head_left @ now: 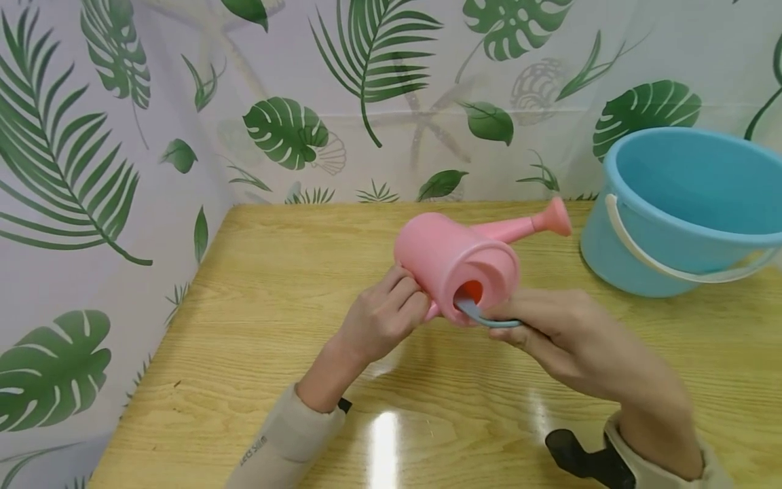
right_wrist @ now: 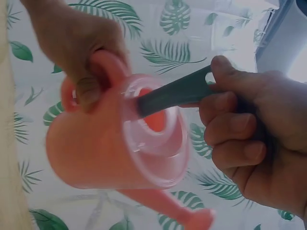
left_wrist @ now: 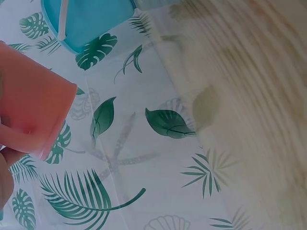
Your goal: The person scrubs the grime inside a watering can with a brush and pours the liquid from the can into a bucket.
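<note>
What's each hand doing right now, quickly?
Left hand: closed, holding the pink watering can by its handle.
Right hand: closed, pinching a grey-blue utensil that reaches into the can.

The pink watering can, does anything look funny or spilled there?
Yes, the can is tipped sideways in the left hand, odd because cans usually stand upright. The right hand holds a tool in its opening. No spill shows.

From my station I can't see the far end of the tool (head_left: 496, 323) inside the watering can (head_left: 430, 251) or the handle (right_wrist: 114, 66) behind the left hand's fingers, and the head view crops the bucket (head_left: 684, 252) at right.
</note>
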{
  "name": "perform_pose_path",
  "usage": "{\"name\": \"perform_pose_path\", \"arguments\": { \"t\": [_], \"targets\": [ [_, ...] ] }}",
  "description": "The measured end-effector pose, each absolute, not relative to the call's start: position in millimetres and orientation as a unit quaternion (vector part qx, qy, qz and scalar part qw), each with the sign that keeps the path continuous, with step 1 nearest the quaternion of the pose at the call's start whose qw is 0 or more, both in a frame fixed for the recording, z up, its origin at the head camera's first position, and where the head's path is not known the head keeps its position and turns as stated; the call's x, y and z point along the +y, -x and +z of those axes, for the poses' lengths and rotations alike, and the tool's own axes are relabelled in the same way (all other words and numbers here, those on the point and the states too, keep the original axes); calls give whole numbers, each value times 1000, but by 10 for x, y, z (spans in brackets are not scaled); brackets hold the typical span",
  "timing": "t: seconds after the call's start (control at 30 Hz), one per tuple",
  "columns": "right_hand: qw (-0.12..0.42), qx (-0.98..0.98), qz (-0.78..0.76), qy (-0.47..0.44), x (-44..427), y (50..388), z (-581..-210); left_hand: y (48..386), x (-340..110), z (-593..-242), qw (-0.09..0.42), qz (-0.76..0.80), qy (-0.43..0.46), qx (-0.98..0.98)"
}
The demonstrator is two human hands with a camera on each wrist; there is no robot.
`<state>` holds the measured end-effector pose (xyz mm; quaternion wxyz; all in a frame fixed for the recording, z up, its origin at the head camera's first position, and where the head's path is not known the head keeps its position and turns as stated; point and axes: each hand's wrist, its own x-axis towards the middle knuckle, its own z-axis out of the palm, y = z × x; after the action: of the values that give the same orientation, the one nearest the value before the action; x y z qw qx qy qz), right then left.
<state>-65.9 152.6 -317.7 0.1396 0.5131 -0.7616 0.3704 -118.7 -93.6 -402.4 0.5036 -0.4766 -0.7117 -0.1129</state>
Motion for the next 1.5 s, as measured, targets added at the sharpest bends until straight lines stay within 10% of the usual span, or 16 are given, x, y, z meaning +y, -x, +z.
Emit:
{"name": "perform_pose_path", "arguments": {
  "t": [1.13, 1.5],
  "targets": [
    [119, -770, 377, -502, 1473, 748, -3220, 1189, -995, -3947, 505, -108, 478, -711],
    [213, -765, 436, -423, 1359, 802, -3251, 1195, -1047, -3909, 498, -109, 462, -726]
  ]
}}
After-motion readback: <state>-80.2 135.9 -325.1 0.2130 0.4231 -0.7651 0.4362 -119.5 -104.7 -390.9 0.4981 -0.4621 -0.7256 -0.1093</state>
